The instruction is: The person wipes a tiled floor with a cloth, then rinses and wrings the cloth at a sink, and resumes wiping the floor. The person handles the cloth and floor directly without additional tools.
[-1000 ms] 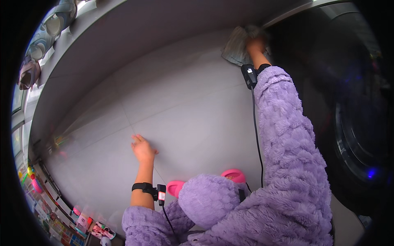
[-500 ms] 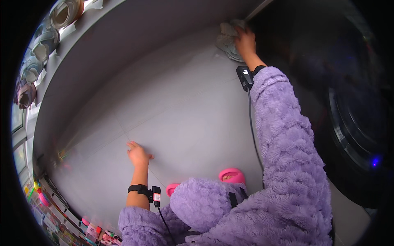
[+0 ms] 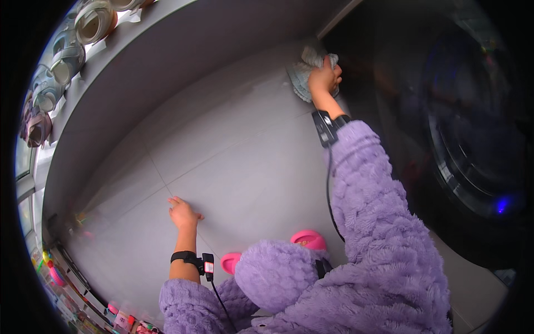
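Observation:
My right hand [image 3: 325, 81] grips a bunched, pale grey-green cloth [image 3: 301, 78] on the floor, at the far corner between the grey wall and the dark appliance. Part of the cloth is under my palm and hidden. My left hand [image 3: 183, 212] rests on the grey tiled floor [image 3: 239, 161], close to where the tile seams cross. Its fingers are stretched out and hold nothing. Each wrist wears a strap with a small black device and a cable.
A glossy black appliance with a round door [image 3: 467, 139] and a blue light stands to my right. Several shoes [image 3: 67, 55] line a ledge at the upper left. Colourful small items [image 3: 125, 320] sit at the lower left. Pink slippers [image 3: 309, 240] are on my feet.
My right hand has pulled back slightly toward me and to the left, still on the cloth. The left hand stays on nearly the same spot of floor.

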Tool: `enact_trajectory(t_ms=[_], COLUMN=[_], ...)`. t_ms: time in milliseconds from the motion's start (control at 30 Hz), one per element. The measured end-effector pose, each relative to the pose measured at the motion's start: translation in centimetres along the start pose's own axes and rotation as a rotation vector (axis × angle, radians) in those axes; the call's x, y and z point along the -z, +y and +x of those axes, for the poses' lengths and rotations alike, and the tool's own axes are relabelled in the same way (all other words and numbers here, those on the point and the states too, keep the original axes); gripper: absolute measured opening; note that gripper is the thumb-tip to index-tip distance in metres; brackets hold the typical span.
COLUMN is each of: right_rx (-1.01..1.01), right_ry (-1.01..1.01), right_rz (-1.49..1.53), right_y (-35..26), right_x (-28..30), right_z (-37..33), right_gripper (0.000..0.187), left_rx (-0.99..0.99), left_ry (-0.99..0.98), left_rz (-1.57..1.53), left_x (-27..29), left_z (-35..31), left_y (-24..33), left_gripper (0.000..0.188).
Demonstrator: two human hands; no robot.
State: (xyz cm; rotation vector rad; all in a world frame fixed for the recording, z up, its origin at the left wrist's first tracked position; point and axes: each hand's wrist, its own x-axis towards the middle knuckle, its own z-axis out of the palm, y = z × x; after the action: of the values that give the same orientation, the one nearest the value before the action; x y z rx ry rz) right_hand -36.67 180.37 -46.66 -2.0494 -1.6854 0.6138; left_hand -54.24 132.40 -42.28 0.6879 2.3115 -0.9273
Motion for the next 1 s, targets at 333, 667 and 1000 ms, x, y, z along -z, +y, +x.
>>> enact_trajectory(t_ms=[333,667,1000], right_rx=[0.479,0.695,0.407], right_ry=[-0.477,-0.413,-0.218], right_rz=[-0.111,-0.187,-0.218], right_y=[-0.2,3.5,7.9], right_x=[-2.0,-5.3,-1.8], right_z=[-2.5,6.4,0.1], right_gripper=[0.097,0.061,0.060], left_rx=[0.043,0.023,0.015], left_ry=[-0.015,0.018,0.012], left_rz=[-0.112,-0.096,-0.047], left_x=[0.5,-0.5,-0.7], left_z=[-0.6,-0.5,-0.4], left_y=[0.0,0.3,0.1], left_gripper=[0.117,0.116,0.120])
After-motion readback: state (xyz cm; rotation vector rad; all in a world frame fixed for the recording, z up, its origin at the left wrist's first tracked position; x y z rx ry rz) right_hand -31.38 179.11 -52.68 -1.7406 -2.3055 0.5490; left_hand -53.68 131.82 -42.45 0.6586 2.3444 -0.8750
